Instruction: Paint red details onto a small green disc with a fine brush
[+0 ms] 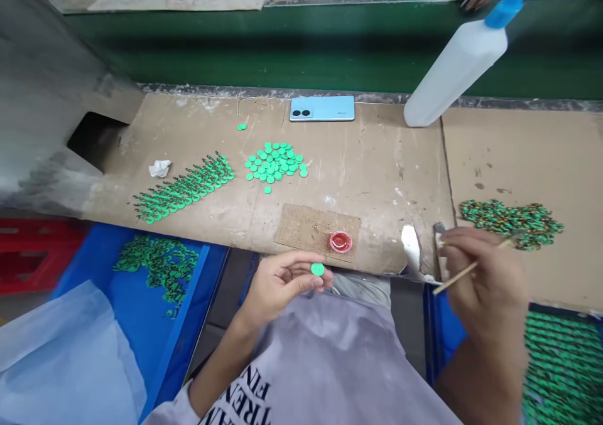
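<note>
Pinched between thumb and fingertips of the left hand [277,282], a small round green plastic disc [317,268] is held just off the near edge of the cardboard-covered tabletop [377,161], close to a small red cap [340,242] at that edge. A thin wooden stick [471,268] is gripped in the closed fingers of the right hand [485,280], near the tabletop's near right part, beside a heap of dark green pieces [511,221]. A pile of loose green discs [274,162] is seen toward the far edge, before a light blue phone [322,108].

A small round green disc [317,268] – flat, face up (pinched at fingertips) – and a thin wooden stick [471,267], tilted
</note>
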### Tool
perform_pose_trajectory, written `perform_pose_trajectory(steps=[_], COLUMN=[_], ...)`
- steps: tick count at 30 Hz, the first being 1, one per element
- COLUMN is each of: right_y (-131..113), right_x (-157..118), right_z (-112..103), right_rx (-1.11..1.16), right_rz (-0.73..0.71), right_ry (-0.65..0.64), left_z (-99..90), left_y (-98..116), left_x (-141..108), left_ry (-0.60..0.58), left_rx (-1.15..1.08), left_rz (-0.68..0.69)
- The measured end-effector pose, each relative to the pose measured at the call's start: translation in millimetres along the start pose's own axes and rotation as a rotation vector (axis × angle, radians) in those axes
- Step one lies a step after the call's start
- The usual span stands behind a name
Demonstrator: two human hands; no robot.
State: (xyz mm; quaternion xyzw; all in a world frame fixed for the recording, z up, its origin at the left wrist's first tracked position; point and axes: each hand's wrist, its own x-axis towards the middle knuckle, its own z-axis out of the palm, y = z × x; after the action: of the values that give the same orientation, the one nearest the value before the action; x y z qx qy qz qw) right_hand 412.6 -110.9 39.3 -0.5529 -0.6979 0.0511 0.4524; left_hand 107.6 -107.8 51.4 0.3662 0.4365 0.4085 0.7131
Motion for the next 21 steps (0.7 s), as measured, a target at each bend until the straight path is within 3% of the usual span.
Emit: perform_pose_trajectory(steps=[4,9,13,17,21], right_y=[-37,-70,-75,-72,-73], right_x=[0,9,13,12,16], right_z=[25,39,43,45,45], right_rx=[0.447,0.726,0.768,0.748,0.734], right_rz=[0.009,-0.017,0.01,0.054,0.0], right_ry=[-0.133,-0.359,-0.468,-0.452,-0.463], left_z=[0.0,-0.4,0.3,-0.1,-0.5], left_y=[-2,-2,-3,-3,-2], left_x=[-3,-3,-2,-3,-4], left_ry=[-0.045,-0.116,-0.144,-0.168,-0.179], left_rx=[0.13,0.317,0.361,0.377,0.381], left_rz=[0.09,0.243,0.305,0.285,0.262])
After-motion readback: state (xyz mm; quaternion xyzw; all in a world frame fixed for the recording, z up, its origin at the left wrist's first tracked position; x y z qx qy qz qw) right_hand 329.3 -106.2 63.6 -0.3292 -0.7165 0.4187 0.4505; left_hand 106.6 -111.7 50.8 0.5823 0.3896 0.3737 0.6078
